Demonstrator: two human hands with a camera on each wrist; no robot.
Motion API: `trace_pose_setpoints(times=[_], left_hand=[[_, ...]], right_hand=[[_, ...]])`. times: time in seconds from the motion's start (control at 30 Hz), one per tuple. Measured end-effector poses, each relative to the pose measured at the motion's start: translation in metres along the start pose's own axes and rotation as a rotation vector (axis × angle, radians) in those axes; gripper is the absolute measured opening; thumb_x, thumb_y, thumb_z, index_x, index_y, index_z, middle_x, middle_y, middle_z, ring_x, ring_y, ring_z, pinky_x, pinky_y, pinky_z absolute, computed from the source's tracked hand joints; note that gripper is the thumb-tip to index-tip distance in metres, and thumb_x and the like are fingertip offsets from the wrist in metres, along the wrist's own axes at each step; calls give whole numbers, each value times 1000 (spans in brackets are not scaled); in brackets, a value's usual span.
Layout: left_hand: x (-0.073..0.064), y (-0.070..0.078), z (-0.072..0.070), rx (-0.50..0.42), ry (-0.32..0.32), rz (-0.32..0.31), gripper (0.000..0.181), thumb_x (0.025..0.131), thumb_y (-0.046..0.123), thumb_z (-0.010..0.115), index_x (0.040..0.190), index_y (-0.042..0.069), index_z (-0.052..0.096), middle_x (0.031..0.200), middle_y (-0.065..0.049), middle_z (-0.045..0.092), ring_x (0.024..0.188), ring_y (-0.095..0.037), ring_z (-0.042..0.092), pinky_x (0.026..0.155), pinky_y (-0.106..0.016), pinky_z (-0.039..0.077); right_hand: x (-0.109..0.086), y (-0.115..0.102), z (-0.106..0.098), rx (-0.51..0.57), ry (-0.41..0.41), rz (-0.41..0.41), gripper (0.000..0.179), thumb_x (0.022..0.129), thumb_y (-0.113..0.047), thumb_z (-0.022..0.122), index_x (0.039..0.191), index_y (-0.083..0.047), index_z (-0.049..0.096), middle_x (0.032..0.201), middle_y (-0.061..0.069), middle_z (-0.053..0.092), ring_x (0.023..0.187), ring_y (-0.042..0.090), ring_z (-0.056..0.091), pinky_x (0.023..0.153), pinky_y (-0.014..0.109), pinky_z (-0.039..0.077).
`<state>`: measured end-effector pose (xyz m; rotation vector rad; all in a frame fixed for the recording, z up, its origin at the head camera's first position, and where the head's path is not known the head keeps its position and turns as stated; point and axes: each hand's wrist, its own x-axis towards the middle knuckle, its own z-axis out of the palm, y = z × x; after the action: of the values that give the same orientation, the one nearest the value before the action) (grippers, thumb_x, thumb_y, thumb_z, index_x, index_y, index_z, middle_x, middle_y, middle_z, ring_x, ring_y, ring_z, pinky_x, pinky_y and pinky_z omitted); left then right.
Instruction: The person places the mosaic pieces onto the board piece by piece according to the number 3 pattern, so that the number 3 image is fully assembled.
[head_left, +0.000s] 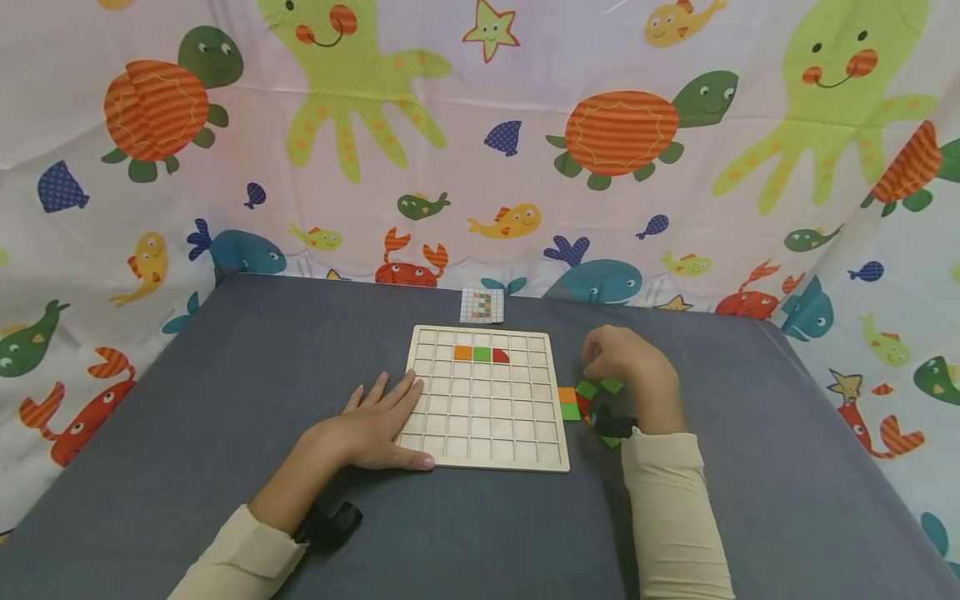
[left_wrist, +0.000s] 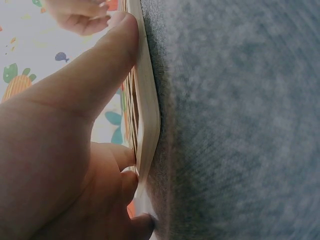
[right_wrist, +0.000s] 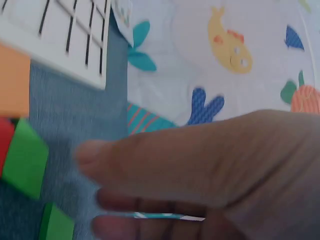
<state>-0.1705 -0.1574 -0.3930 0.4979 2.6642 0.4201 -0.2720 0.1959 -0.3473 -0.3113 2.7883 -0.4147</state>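
Observation:
My left hand (head_left: 378,429) lies spread on the left edge of a wooden grid board (head_left: 480,406), the thumb along its near corner. In the left wrist view that thumb (left_wrist: 112,55) rests on the board's rim. Three pieces sit side by side in one of the board's upper rows: an orange square (head_left: 463,353), a green square (head_left: 482,355) and a red rounded piece (head_left: 500,356). Right of the board, my right hand (head_left: 628,360) hovers by loose coloured pieces, its fingers loosely bent. The right wrist view shows nothing between thumb (right_wrist: 100,160) and fingers.
A small card with a coloured grid pattern (head_left: 482,306) lies behind the board. Beside the board's right edge are a loose orange piece (head_left: 567,395), a green piece (head_left: 571,412) and several others, partly hidden by the right wrist. A printed curtain (head_left: 480,167) backs the grey table (head_left: 315,333).

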Motion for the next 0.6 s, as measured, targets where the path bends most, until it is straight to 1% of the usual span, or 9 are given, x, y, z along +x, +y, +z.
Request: trace_pose_setpoints(times=[0.1,0.17,0.23,0.37,0.6], left_hand=[[0,1,0,2,-3,0,114,82,70,68,162,8,14,168,-10,6,150,-44,-2,114,-66,2],[0,1,0,0,-3,0,114,82,69,68,162,8,14,167,-11,5,150,-44,-2,114,-66,2],[-1,0,0,-2,-2,4,114,82,69,68,162,7,14,167,-11,6,150,-44,-1,113,-67,2],[-1,0,1,-7,1,13,114,82,70,68,162,8,14,167,-11,6,150,-44,-2,114,-66,2],[-1,-1,0,-7,4,16,114,82,69,68,162,8,14,167,-11,6,150,-44,-2,113,-67,1]], right_hand=[[-5,7,-1,-4,-78,82,20,83,-12,76,100,-4,69,100,10,64,87,29,56,74,45,50],[-6,9,0,-2,-105,115,22,80,-11,77,99,-5,69,100,10,64,87,29,56,73,45,50],[-5,10,2,2,-104,149,22,79,-9,77,99,-6,68,99,9,63,86,29,56,72,44,50],[-2,14,7,4,-78,181,22,79,-1,71,100,-4,67,98,12,63,84,30,56,68,43,50],[4,19,11,-16,-53,158,27,79,2,69,106,-3,68,107,16,64,90,32,56,77,49,50]])
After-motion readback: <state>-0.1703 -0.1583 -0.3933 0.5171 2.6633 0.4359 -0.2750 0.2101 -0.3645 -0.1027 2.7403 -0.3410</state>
